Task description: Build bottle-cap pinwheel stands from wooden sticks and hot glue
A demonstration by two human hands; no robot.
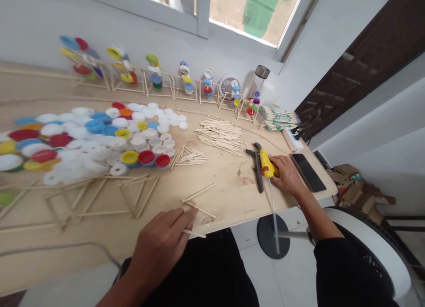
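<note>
My left hand (166, 234) is at the table's near edge, its fingers closed over thin wooden sticks. One stick end (195, 233) pokes out beneath the fingers. Two more sticks (201, 192) lie at an angle by the fingertips; whether they are joined is hidden. On the right, my right hand (286, 174) is closed around the yellow hot glue gun (266, 163), whose grip is mostly hidden. A clear glue stick (272, 209) sticks out from its back, past the table edge. Black pliers-like tool (258, 169) lies just left of the gun.
Bottle caps (96, 138) cover the left side, with stick frames (106, 196) before them. Stick piles (221, 135) lie mid-table. Cap-and-stick models (187, 83) line the wall, near a small fan (229, 86) and bottle (258, 81). A phone (308, 172) and power strip (292, 140) are right.
</note>
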